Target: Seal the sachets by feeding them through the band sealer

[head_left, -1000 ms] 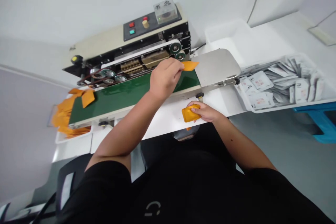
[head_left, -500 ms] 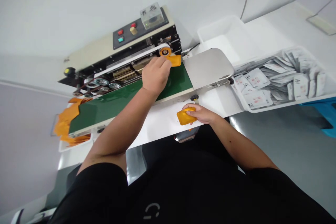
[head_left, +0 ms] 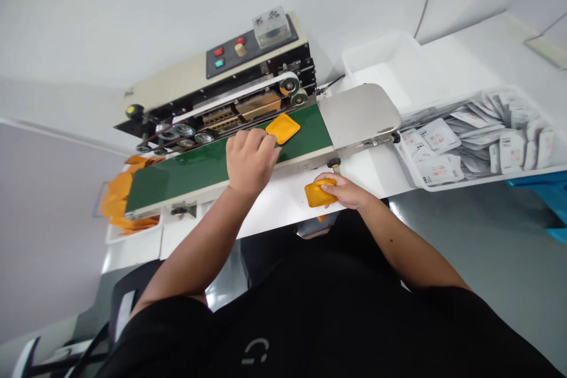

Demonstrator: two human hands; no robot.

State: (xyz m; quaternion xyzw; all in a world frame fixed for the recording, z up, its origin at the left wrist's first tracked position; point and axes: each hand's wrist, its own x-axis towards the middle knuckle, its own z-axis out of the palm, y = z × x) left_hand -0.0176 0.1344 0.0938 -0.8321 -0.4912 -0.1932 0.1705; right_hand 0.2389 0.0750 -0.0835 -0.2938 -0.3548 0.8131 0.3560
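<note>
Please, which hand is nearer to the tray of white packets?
Right. The right hand is left of the tray, holding an orange pouch; the left hand is farther left, by the green belt.

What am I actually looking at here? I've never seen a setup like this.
A camera on a person's head looks forward and down at two bare hands. On the white table stands a machine with buttons, wheels and a green belt along its front. The left grip, simply the person's hand, is at one corner of an orange pouch over the belt; I can't tell whether it is pinching it. The right grip holds a second orange pouch nearer the body. More orange pouches heap at the belt's left end; printed packets lie in a white tray at the right.
</note>
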